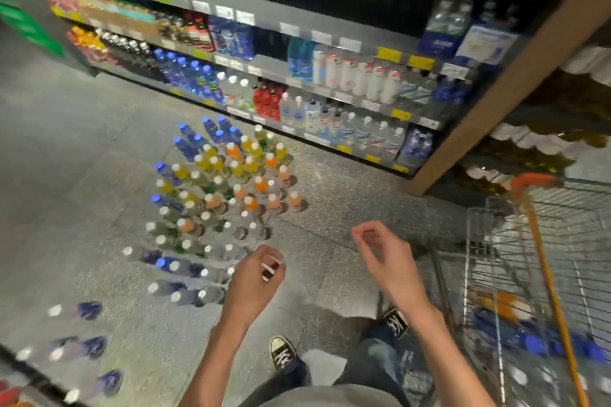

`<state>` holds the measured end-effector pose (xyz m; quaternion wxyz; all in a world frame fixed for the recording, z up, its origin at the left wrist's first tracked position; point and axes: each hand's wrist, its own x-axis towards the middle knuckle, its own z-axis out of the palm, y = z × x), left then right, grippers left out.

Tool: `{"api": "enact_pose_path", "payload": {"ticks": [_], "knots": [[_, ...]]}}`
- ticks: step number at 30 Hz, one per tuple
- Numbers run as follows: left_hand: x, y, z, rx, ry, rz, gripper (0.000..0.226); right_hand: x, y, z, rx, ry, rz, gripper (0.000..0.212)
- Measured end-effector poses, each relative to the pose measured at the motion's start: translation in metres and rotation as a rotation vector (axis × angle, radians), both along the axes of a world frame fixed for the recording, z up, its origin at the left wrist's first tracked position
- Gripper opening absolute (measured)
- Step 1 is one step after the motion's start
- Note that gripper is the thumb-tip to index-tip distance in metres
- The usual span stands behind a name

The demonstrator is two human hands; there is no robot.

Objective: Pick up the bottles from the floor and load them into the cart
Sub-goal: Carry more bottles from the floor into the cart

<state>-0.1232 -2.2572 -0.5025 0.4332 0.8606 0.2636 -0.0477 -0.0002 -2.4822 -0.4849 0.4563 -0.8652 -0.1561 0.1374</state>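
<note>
Bottles (224, 195) beyond left-hand fingers (269, 266)

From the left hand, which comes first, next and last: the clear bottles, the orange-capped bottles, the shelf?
1. Clear bottles, just left of the left hand.
2. Orange-capped bottles, farther ahead on the floor.
3. Shelf, behind the whole cluster.

A dense cluster of upright bottles (224, 195) stands on the speckled floor (82, 149) before stocked shelves (297, 76). Both hands hang empty with loosely curled fingers: left hand (254, 281) beside the bottles, right hand (386, 258) near the wire cart (529, 274), which holds bottles.
</note>
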Motion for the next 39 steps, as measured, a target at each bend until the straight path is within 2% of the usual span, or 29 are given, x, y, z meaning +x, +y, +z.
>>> {"api": "enact_pose_path", "payload": {"ticks": [10, 15, 19, 22, 25, 32, 35, 39], "knots": [[-0.094, 0.128, -0.014, -0.025, 0.043, 0.300, 0.007, -0.058, 0.136, 0.000, -0.033, 0.080, 0.212, 0.010], [-0.113, 0.172, -0.040, 0.068, 0.130, 0.357, 0.009, -0.058, 0.196, -0.042, -0.067, 0.163, 0.329, 0.008], [-0.105, 0.205, -0.082, 0.044, 0.178, 0.338, 0.012, -0.053, 0.243, -0.094, -0.095, 0.255, 0.379, 0.009], [-0.091, 0.228, -0.132, 0.013, 0.219, 0.259, 0.014, -0.051, 0.272, -0.141, -0.142, 0.275, 0.397, 0.009], [-0.073, 0.250, -0.202, -0.007, 0.296, 0.152, 0.025, -0.050, 0.298, -0.211, -0.192, 0.363, 0.357, 0.009], [-0.049, 0.298, -0.418, 0.043, 0.465, -0.110, 0.049, -0.063, 0.328, -0.422, -0.265, 0.518, 0.373, 0.017], [-0.044, 0.306, -0.504, 0.094, 0.545, -0.276, 0.069, -0.075, 0.322, -0.518, -0.334, 0.612, 0.431, 0.039], [-0.032, 0.316, -0.612, 0.216, 0.552, -0.448, 0.092, -0.081, 0.305, -0.635, -0.469, 0.568, 0.654, 0.092]]}}
